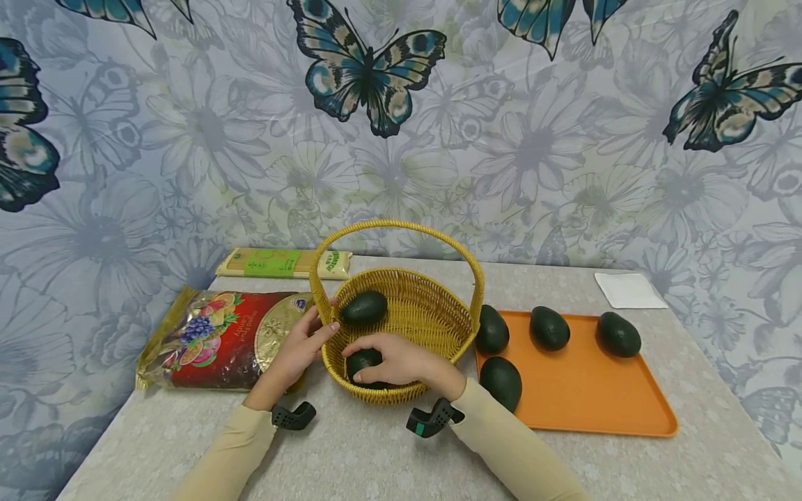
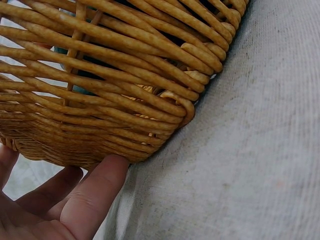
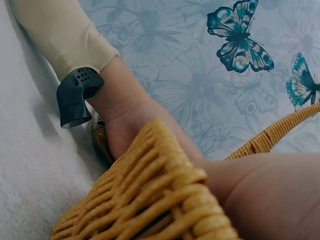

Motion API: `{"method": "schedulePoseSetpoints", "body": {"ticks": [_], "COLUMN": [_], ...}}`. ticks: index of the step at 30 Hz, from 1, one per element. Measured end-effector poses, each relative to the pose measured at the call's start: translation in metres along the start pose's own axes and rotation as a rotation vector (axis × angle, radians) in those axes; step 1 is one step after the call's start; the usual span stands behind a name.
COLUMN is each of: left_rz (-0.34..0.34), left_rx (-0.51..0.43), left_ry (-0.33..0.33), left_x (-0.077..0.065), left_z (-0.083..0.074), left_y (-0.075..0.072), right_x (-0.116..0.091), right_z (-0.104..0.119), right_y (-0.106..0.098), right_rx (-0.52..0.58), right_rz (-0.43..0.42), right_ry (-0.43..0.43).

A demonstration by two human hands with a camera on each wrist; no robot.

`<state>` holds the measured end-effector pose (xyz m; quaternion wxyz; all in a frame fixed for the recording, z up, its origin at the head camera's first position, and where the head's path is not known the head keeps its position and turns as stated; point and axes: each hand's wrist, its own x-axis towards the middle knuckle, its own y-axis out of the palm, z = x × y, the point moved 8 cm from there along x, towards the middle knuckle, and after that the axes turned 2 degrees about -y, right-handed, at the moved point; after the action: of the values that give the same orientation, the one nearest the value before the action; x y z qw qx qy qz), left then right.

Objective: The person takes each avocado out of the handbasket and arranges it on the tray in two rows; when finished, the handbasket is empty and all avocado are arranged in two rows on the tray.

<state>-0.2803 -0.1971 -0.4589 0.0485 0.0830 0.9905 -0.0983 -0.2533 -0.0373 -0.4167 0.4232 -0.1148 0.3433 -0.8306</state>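
Observation:
A yellow wicker basket with a tall arched handle stands at the middle of the table. My left hand grips its left side, thumb over the rim. The left wrist view shows the fingers against the outside of the weave. Inside the basket, my right hand holds a dark green avocado near the front left, thumb and fingers around it. Another avocado lies just behind, against the left wall. In the right wrist view the basket's rim hides the held fruit.
Right of the basket, several avocados lie on an orange tray. A red fruit-candy bag sits at the left, with a long pale yellow packet behind it. A white sheet lies at the back right.

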Motion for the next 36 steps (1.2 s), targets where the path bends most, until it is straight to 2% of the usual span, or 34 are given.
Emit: {"method": "schedulePoseSetpoints", "body": {"ticks": [8,15,24,36], "left_rz": [0.008,0.004,0.005,0.003], "left_rx": [0.002,-0.010,-0.007,0.001], "left_ry": [0.011,0.010,0.016,0.010], "left_x": [0.000,0.000,0.003,0.002], "left_z": [0.001,0.003,0.001,0.002], "left_y": [0.000,-0.001,0.000,0.000], "right_x": [-0.006,-0.021,-0.056,-0.111], "right_z": [0.004,0.008,0.013,0.013], "right_y": [-0.013,-0.034,-0.063,-0.094], "right_rx": [0.000,-0.023,-0.047,0.009], "right_rz": [-0.018,-0.045,-0.074,-0.156], "right_ry": [0.003,0.017,-0.018,-0.084]}}
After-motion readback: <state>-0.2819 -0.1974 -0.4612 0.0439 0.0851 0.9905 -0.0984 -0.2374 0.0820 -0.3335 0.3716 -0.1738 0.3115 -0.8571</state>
